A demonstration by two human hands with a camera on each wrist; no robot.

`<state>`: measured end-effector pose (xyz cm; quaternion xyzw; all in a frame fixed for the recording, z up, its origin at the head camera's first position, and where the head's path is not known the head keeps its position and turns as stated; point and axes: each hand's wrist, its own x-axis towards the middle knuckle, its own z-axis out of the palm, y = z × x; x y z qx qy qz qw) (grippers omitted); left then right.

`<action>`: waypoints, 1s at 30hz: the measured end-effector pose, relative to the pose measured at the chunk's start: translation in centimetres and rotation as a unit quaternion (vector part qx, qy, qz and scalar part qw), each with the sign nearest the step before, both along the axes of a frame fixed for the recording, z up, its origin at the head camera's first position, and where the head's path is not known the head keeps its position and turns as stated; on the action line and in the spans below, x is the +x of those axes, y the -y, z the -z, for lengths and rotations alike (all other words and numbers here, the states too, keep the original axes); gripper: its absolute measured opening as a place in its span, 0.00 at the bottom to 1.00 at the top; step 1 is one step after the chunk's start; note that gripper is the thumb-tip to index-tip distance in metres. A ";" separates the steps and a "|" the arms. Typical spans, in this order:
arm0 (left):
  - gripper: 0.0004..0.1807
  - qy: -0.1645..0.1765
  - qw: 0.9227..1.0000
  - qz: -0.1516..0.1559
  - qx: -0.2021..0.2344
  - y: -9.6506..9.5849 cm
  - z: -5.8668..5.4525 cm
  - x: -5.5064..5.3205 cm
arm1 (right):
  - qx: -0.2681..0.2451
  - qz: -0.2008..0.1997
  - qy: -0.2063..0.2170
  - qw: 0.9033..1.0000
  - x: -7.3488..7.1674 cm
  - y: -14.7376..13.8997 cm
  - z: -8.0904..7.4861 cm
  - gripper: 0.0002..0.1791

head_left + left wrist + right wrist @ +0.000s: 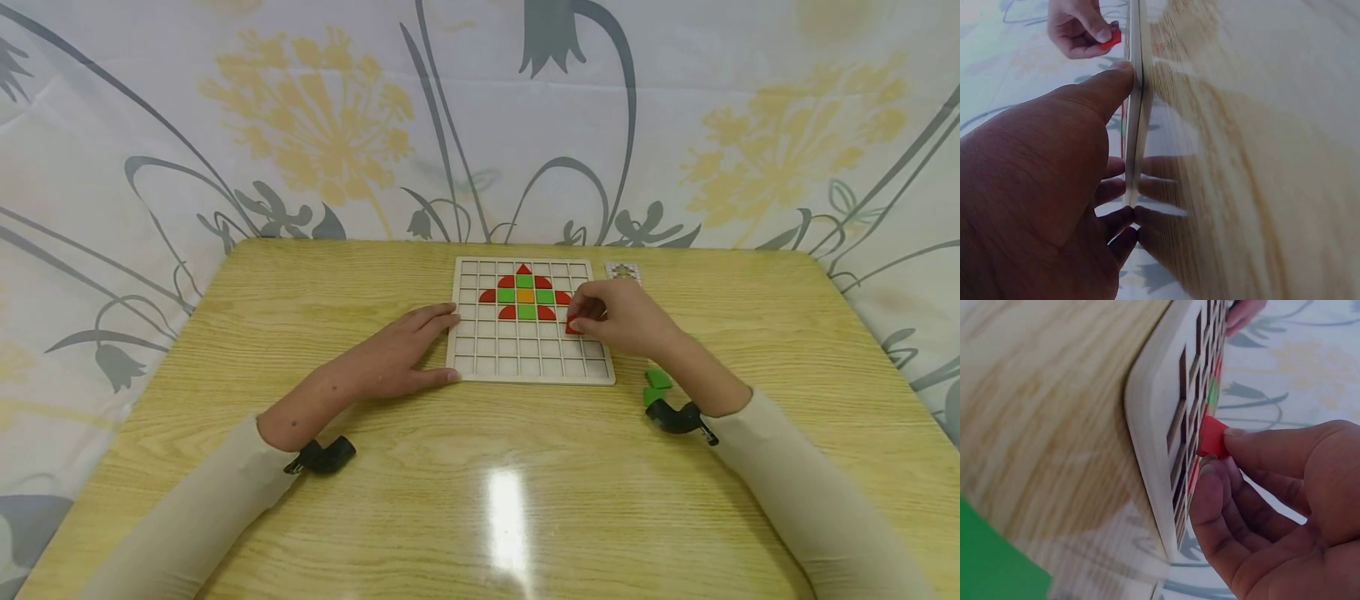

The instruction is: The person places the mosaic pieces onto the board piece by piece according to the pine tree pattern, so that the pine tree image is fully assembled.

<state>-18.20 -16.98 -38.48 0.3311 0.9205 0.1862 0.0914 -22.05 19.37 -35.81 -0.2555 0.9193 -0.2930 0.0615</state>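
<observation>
A pale wooden grid board [495, 367] lies on the table, with red, green and orange tiles set in its upper cells in a symmetrical pattern topped by a red triangle [523, 269]. My right hand [618, 317] pinches a red tile [1213, 436] between thumb and fingers, over the right part of the grid. The tile's far side is hidden by the fingers. At the board's left edge rests my left hand [397, 354], fingers spread and fairly straight, fingertips and thumb touching the rim.
Two green tiles [658, 378] lie on the table right of the board, close to the black device [672, 417] on the right wrist. A small printed card [624, 272] sits behind the right hand. Patterned cloth [480, 125] hangs along the table's back edge.
</observation>
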 end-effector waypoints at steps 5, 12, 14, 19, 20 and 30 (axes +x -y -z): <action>0.46 -0.002 1.000 0.002 0.002 0.0 0.0 0.0 | 0.005 0.020 0.015 1.000 0.1 0.4 0.4 0.01; 0.47 -0.002 1.000 0.003 0.005 0.0 0.0 0.0 | 0.016 0.023 0.013 1.000 0.2 0.8 0.8 0.02; 0.47 -0.002 1.000 0.004 0.005 0.1 0.0 0.0 | 0.020 0.021 0.007 1.000 0.2 0.9 0.9 0.02; 0.46 -0.006 1.000 0.004 0.005 0.1 0.0 0.0 | 0.023 0.018 -0.003 1.000 0.2 0.9 1.0 0.03; 0.47 -0.007 1.000 0.004 0.005 0.1 0.0 0.0 | 0.023 0.018 -0.003 1.000 0.2 0.9 1.0 0.03; 0.46 -0.011 1.000 0.006 0.003 0.0 0.0 0.1 | 0.028 0.025 -0.028 0.999 1.3 -0.7 0.1 0.07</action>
